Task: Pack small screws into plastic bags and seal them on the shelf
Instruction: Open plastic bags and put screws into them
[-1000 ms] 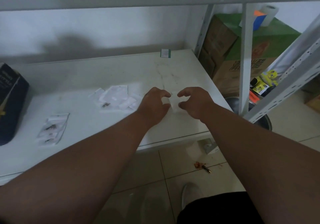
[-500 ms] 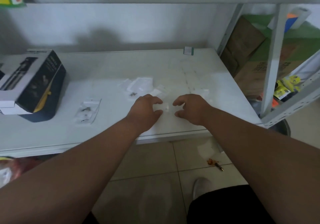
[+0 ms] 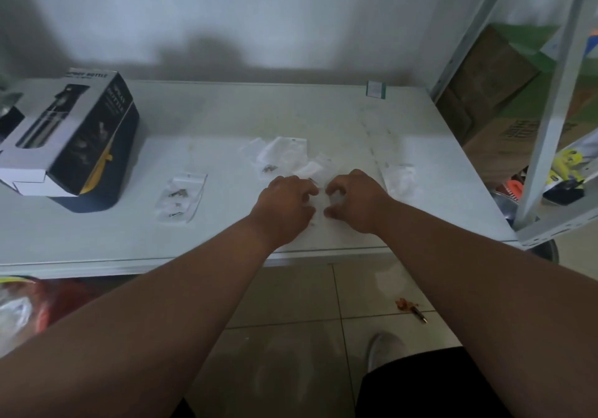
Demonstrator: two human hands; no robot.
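Clear bag lies between left hand, right hand

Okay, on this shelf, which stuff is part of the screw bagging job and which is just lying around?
Part of the job:
- small bag between left hand and right hand
- filled bags holding screws
- bag pile behind the hands
- empty bags on the right

Just lying about:
- spray bottle box
- small green-edged card
- pen on the floor

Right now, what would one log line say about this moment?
step: bag sealing | left hand and right hand: together on small bag, shelf front | filled bags: left | grip: unclear
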